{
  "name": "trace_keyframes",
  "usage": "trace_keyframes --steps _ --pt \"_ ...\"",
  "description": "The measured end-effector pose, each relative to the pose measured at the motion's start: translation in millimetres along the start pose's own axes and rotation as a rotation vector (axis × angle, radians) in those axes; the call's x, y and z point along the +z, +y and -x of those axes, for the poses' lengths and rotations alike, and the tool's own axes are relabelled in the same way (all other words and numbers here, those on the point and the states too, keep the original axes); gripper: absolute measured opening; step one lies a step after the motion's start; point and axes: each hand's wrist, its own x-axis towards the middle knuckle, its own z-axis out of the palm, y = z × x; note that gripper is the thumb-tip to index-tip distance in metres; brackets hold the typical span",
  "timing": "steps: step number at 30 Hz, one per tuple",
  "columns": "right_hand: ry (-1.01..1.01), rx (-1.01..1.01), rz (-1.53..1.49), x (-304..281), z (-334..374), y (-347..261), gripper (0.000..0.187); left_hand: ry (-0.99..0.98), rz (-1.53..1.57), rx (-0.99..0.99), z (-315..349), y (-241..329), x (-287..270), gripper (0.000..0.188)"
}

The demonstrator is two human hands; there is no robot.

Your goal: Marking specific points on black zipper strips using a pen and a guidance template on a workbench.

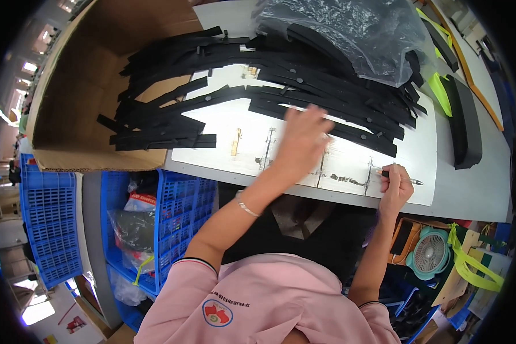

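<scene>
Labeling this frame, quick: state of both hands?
Left hand: open, fingers spread, reaching onto the black strips; not gripping.
Right hand: closed around a pen-like tool, resting on the white board.

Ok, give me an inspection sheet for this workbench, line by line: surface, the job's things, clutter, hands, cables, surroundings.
Surface: white board on a grey table, marked with dark smears.
Job's things: pile of long black strips fanned across the board, some overhanging an open cardboard box; a pen-like tool.
Clutter: clear plastic bag over the far strips; black and yellow-green curved parts at the right.
Hands: left hand spread flat at the strips' near edge; right hand with fingers closed on the pen-like tool.
Cables: nothing seen.
Surroundings: blue plastic crates under the table; small teal fan at lower right.
</scene>
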Motion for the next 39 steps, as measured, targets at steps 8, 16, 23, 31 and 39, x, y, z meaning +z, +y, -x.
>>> trace_keyframes --steps 8,16,23,31,39 --pt "-0.039 0.016 0.03 3.6 -0.3 -1.1 0.027 0.282 -0.534 -0.382 32.7 -117.1 -114.6 0.027" --pt "-0.027 0.048 0.028 1.6 1.6 1.8 0.026 0.428 -0.439 -0.231 33.1 -89.0 -136.0 0.022" --pt "-0.023 -0.076 0.097 11.8 4.8 -14.4 0.024 0.068 -0.127 -0.056 45.0 9.5 -32.6 0.029" --pt "-0.274 -0.621 0.687 43.4 67.5 -21.9 0.049 -0.022 -0.044 -0.019 45.2 50.2 25.4 0.04" --pt "-0.249 -0.537 0.83 -16.7 45.1 -7.7 0.051 -0.08 -0.2 -0.1 77.4 40.2 -16.1 0.057"
